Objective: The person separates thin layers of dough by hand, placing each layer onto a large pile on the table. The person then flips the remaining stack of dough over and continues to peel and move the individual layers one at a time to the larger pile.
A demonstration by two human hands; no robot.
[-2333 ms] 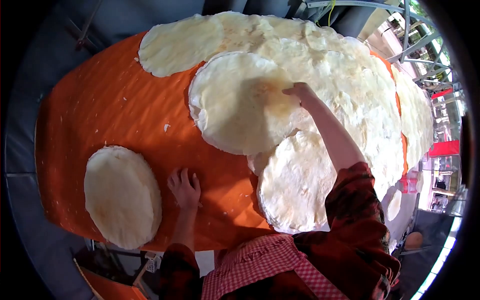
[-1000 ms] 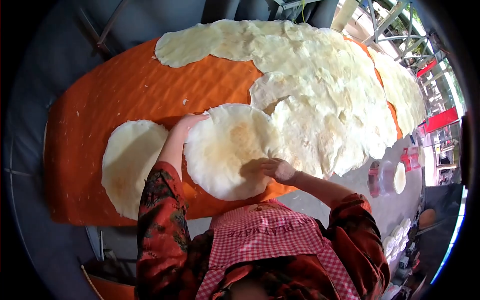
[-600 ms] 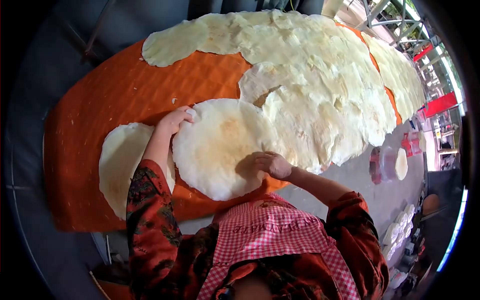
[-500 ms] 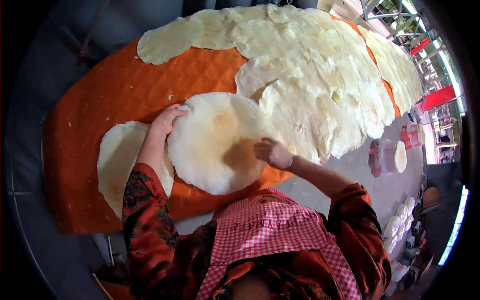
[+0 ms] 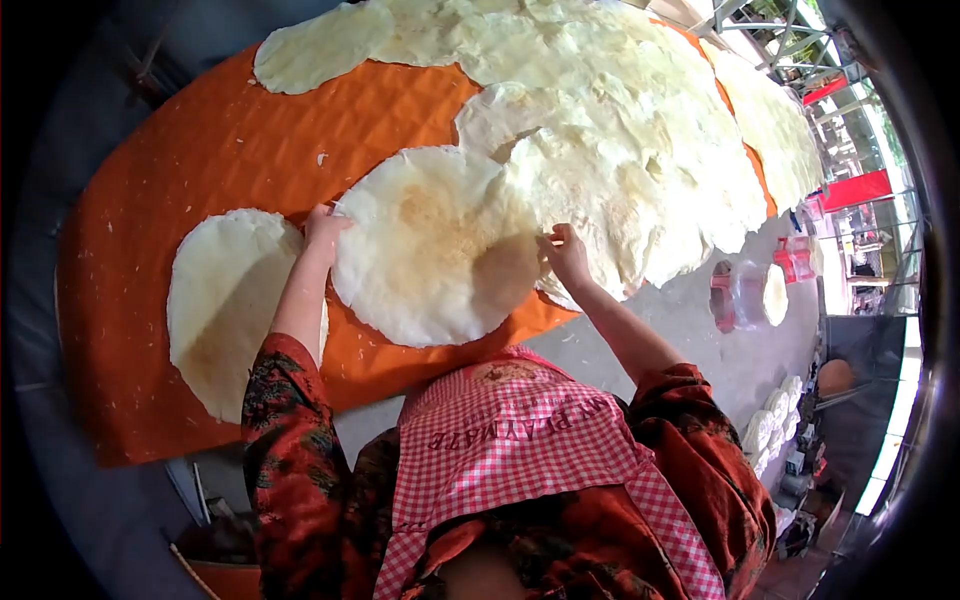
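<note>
A large round pale flatbread sheet (image 5: 430, 240) lies on the orange cloth (image 5: 240, 150), its right edge meeting a wide spread of overlapping sheets (image 5: 640, 150). Pinched at its upper left edge is my left hand (image 5: 325, 228). On its right edge, my right hand (image 5: 565, 252) has its fingers closed on the rim. Another round sheet (image 5: 225, 300) lies to the left, partly under my left forearm. Faint brown patches show on the round sheets.
Beyond the cloth's right side, a clear plastic bag (image 5: 740, 296) and a red bag (image 5: 793, 258) are on the grey floor. White bundles (image 5: 770, 425) lie lower right. Metal framework (image 5: 785, 40) stands at the upper right. A pink checked apron (image 5: 520, 430) covers my front.
My right hand has moved from over the sheet to its right edge and closed there. My left hand stays at the left edge. The view has shifted, so the cloth appears higher.
</note>
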